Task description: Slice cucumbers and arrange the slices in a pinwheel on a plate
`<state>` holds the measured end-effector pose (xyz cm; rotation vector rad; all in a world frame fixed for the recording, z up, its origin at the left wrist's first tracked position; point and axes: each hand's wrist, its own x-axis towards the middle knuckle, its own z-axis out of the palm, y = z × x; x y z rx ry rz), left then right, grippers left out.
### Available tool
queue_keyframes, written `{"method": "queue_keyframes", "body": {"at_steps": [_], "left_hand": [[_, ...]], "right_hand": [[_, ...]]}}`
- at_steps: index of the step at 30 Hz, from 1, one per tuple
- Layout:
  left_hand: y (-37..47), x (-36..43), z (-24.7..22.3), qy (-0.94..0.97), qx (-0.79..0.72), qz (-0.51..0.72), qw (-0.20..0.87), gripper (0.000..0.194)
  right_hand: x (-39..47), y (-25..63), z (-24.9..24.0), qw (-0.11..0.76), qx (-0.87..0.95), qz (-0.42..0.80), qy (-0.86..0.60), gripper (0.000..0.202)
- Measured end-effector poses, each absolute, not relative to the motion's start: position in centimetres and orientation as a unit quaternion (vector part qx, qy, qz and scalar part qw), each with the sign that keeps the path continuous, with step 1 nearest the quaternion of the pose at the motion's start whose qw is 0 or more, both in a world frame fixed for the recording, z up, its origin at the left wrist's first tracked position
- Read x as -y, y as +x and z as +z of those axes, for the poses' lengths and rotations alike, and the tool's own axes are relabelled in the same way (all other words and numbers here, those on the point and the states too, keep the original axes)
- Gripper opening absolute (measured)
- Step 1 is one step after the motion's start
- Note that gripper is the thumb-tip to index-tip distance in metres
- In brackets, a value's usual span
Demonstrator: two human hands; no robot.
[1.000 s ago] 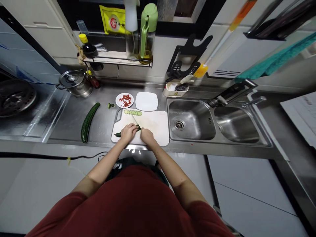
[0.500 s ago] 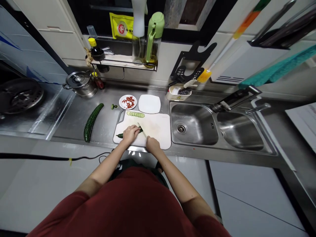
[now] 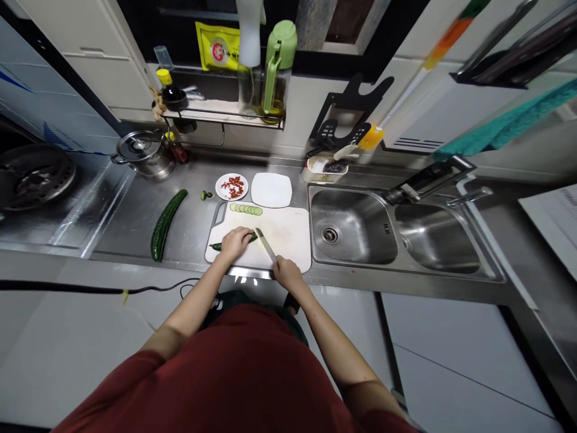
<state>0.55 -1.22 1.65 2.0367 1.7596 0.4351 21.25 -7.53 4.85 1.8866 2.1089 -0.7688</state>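
On the white cutting board (image 3: 288, 234) lies a partly sliced cucumber (image 3: 216, 246), with my left hand (image 3: 235, 243) closed over its middle. My right hand (image 3: 287, 272) grips a kitchen knife (image 3: 267, 245) by the handle. Its blade points up and left, just right of the cucumber's cut end. A row of cucumber slices (image 3: 246, 209) overlaps along the board's top edge. Behind the board stand a white plate with chopped red pieces (image 3: 220, 187) and a bare white square plate (image 3: 271, 190). A whole cucumber (image 3: 166, 225) rests on the steel counter at left.
Small green cucumber ends (image 3: 206, 195) lie near the plates. A lidded pot (image 3: 146, 156) stands at the back left. To the right is a double sink (image 3: 356, 228) with a tap (image 3: 471, 197). Above, a rack (image 3: 216, 114) holds bottles.
My right hand has shifted slightly right with the knife, whose blade has moved away from the cucumber's cut end and shows more of its flat side. My left hand stays on the cucumber.
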Motion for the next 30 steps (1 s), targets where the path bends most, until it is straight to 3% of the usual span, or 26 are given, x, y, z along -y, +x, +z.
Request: {"method": "queue_keyframes", "body": {"at_steps": [14,24,27,30], "left_hand": [[0.0,-0.3,1.8,0.71,-0.67,0.131,0.174,0.032],[0.0,-0.6,2.3,0.652,-0.708,0.211,0.171,0.038],[0.8,-0.9,4.0,0.665,-0.686,0.257,0.144,0.041],[2.4,-1.2,5.5,0.756,-0.592,0.218,0.174,0.039]], "right_hand": [[6.9,22.2,6.2,0.032,-0.719,-0.198,0.666,0.049],[6.6,22.6,6.8,0.061,-0.731,-0.183,0.655,0.053],[6.6,22.5,6.9,0.075,-0.734,-0.175,0.651,0.054],[6.6,22.4,6.8,0.079,-0.743,-0.162,0.644,0.054]]}}
